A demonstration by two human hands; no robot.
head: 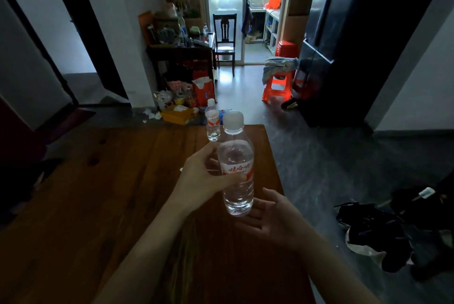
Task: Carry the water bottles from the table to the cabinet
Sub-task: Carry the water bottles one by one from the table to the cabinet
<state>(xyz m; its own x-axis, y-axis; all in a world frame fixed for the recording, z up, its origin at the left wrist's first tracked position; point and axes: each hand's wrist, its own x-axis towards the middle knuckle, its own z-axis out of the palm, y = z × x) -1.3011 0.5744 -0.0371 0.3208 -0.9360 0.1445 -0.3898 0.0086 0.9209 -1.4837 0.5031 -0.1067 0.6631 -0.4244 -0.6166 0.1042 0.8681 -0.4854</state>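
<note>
A clear water bottle [236, 163] with a white cap and a red-and-white label is held upright above the wooden table [98, 193]. My left hand [204, 181] grips it around the label. My right hand [275, 215] is spread open just under and beside the bottle's base, fingers apart; whether it touches the bottle is unclear. A second, smaller-looking bottle [212, 119] of the same kind stands upright at the table's far edge, behind the held one.
Past the table lies floor clutter: a yellow box [177, 114] and a red bag [204, 92]. An orange stool [277, 85] with cloth stands ahead right. A dark cluttered side table [181, 51] and chair [224, 41] stand further back. Dark bags [380, 230] lie right.
</note>
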